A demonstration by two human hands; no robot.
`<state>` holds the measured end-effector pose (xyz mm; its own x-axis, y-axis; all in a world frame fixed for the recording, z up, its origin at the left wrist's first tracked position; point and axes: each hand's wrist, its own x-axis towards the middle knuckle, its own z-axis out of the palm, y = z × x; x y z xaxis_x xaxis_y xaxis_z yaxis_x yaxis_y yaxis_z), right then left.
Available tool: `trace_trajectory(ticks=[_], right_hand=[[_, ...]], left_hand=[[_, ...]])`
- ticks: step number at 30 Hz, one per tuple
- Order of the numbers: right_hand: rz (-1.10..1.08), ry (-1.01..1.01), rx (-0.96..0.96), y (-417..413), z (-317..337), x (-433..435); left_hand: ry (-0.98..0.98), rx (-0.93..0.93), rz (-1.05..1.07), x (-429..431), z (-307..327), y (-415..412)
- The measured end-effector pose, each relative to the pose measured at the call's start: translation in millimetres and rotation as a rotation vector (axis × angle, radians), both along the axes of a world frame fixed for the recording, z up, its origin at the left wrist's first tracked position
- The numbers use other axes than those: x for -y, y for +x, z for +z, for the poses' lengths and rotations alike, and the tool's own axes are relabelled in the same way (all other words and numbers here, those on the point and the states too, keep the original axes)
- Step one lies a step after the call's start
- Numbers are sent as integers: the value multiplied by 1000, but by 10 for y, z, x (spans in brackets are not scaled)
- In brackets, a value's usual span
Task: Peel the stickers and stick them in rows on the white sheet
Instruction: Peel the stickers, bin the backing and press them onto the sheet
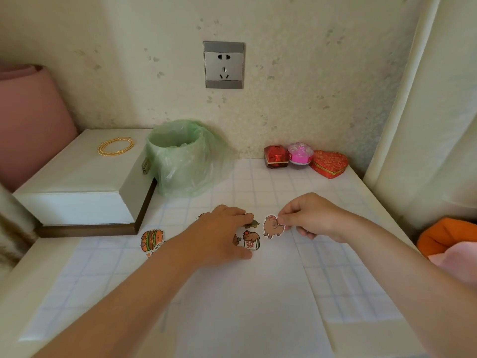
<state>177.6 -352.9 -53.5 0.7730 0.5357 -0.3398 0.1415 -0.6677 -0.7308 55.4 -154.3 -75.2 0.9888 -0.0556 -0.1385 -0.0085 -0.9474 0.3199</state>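
Both bare: left hand (222, 236), right hand (309, 218); forearms (129, 293) bare along whole visible length.

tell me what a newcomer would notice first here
The two hands meet at the centre: the right hand pinches a capybara sticker near the far edge of the white sheet, while the left hand rests on other stickers beside it. Next come the green-lined bin behind them and the red heart box by the wall on the right.

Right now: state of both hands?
Left hand: open, fingers resting on stickers lying on the white sheet.
Right hand: pinching a capybara sticker.
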Motion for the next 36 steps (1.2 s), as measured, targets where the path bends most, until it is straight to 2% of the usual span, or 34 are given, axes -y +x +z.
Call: trace_trajectory(ticks=[6, 12, 36], right_hand=[[62, -62, 10, -15, -32, -27], [12, -47, 31, -26, -67, -116], [156, -116, 230, 26, -180, -172]], left_hand=[[-11, -2, 4, -13, -29, 10], [3, -7, 0, -12, -42, 21], [20, -1, 0, 4, -34, 24]])
